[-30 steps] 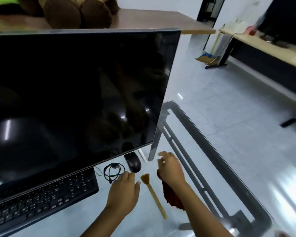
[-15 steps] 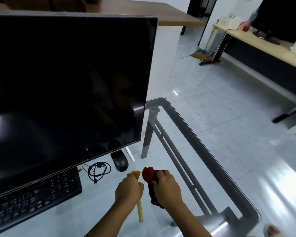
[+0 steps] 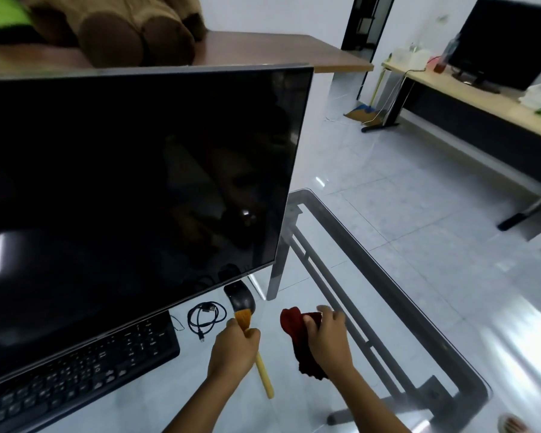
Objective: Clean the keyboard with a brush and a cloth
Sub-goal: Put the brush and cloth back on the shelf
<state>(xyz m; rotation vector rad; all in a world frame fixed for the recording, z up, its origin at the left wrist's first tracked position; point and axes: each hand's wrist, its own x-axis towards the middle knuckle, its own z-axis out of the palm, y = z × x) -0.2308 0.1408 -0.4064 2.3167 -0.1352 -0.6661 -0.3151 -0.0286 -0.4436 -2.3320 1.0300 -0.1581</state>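
A black keyboard (image 3: 75, 376) lies at the lower left of the glass table (image 3: 419, 310), partly under the monitor's lower edge. My left hand (image 3: 233, 351) grips a brush (image 3: 264, 378) with a yellow wooden handle; its orange bristles point up toward the mouse. My right hand (image 3: 328, 339) holds a dark red cloth (image 3: 297, 332), which hangs below the palm above the glass. Both hands are to the right of the keyboard and apart from it.
A large dark monitor (image 3: 132, 189) fills the left. A black mouse (image 3: 239, 300) and a coiled black cable (image 3: 205, 317) lie just beyond my left hand. The glass table's right edge runs diagonally; tiled floor and another desk (image 3: 469, 98) lie beyond.
My left hand closed on the brush and lifted it off the glass. My right hand picked up the red cloth. The two hands have moved slightly apart since half a second ago.
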